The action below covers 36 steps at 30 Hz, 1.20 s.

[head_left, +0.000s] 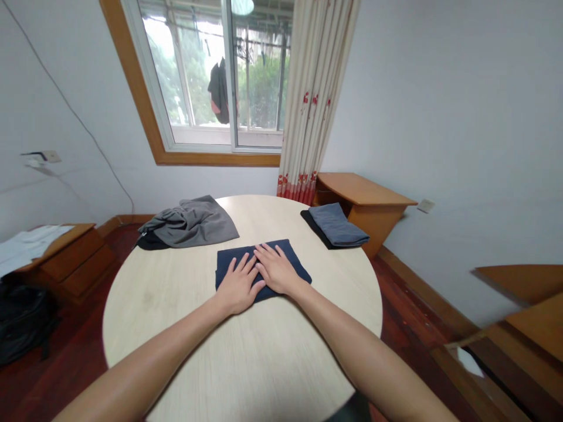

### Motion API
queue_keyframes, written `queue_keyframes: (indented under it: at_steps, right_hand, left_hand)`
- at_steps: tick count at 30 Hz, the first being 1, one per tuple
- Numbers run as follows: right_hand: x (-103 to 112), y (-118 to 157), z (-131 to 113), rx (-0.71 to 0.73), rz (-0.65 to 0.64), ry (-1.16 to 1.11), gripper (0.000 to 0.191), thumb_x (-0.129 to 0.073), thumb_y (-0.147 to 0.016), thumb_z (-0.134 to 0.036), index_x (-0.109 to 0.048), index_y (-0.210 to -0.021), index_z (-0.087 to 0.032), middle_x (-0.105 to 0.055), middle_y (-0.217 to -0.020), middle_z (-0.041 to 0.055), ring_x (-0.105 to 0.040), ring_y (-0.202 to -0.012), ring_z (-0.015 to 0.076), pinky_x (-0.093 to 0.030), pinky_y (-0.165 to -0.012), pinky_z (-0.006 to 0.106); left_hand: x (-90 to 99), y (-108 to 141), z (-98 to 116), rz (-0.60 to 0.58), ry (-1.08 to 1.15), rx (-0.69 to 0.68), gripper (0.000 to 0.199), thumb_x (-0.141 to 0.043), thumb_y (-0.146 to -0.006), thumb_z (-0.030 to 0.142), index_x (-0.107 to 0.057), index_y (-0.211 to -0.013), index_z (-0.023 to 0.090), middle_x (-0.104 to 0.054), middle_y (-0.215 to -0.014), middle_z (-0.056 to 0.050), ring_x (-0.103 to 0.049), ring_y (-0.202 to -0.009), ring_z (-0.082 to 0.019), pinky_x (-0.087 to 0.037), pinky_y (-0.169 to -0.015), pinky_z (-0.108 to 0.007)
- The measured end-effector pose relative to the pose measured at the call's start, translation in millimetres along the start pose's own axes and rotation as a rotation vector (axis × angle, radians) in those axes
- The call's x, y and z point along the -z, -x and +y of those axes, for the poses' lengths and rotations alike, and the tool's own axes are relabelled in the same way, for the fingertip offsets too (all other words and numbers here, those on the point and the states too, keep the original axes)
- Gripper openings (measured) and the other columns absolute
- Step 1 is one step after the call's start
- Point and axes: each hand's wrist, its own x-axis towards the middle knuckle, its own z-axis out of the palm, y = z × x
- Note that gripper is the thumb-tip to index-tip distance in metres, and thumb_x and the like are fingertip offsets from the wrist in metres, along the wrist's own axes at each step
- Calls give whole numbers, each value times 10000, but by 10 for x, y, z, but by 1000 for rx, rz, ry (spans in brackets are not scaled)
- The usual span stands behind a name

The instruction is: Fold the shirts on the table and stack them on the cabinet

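Observation:
A dark navy folded garment [290, 253] lies flat near the middle of the round table [246, 363]. My left hand [238, 285] rests palm down on its left half, fingers spread. My right hand [275, 269] lies flat on its middle, with the fingertips pointing up and to the left. The two hands touch or nearly touch at the fingers. Under the hands, part of the cloth is hidden, so its exact kind cannot be made out.
Toward the back left of the table lies a crumpled heap of grey and black clothing [197, 223]. At the back right is a folded stack of blue-grey and black cloth [338, 224]. A wooden desk [365, 190] stands behind, and a wooden cabinet [83, 264] at left.

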Motion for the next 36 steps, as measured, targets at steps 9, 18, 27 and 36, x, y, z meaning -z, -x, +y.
queue_keyframes:
  at_steps: [9, 18, 27, 36]
  right_hand:
    - [-73, -77, 356, -172, -101, 37, 651, -345, -1008, -563, -407, -1534, -184, -332, -1617, 92, -239, -1518, 282, -114, -1229, 535]
    - [-18, -71, 695, -348, -124, -18, 657, -322, -1017, -578, -365, -1554, -202, -307, -1627, 98, -241, -1517, 291, -154, -1210, 559]
    - [48, -2, 723, -259, 105, 19, 444, -412, -1013, -349, -540, -1413, -207, -425, -1569, 119, -360, -1459, 257, -189, -1195, 549]
    - [412, 116, 491, -124, -40, 116, 215, -596, -913, -325, -761, -924, -187, -717, -991, 92, -634, -931, 210, -432, -857, 310]
  left_hand:
    - [30, 14, -272, -98, 7, 270, 700, -386, -947, 678, -413, -1533, 296, -259, -1650, -89, -169, -1519, -409, -158, -1141, -706]
    - [70, 77, -490, -117, 21, 420, 778, -322, -945, 711, -347, -1569, 247, -252, -1649, -118, -223, -1501, -420, -189, -1152, -668]
    - [281, 131, -236, -24, 84, -96, 752, -601, -836, 700, -544, -1427, 238, -379, -1596, -135, -313, -1476, -358, -147, -1211, -582]
    - [421, 158, -657, -35, 101, -171, 189, -631, -844, 256, -755, -987, 241, -612, -1370, -89, -526, -1288, -303, -309, -1151, -511]
